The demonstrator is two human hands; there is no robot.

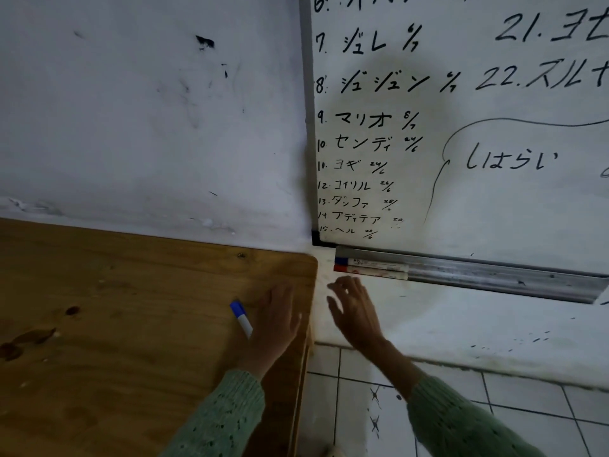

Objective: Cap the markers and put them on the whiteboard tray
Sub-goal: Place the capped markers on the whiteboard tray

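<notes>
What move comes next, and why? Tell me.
Probably close the left hand on the blue marker and carry it to the tray. It looks capped but is on the table by that hand, while a blue-capped and a red-capped marker already lie in the tray. The right hand is empty.

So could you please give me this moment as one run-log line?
tray: blue-capped marker, red-capped marker | left hand: on blue marker on table | right hand: open, empty, below tray
</notes>
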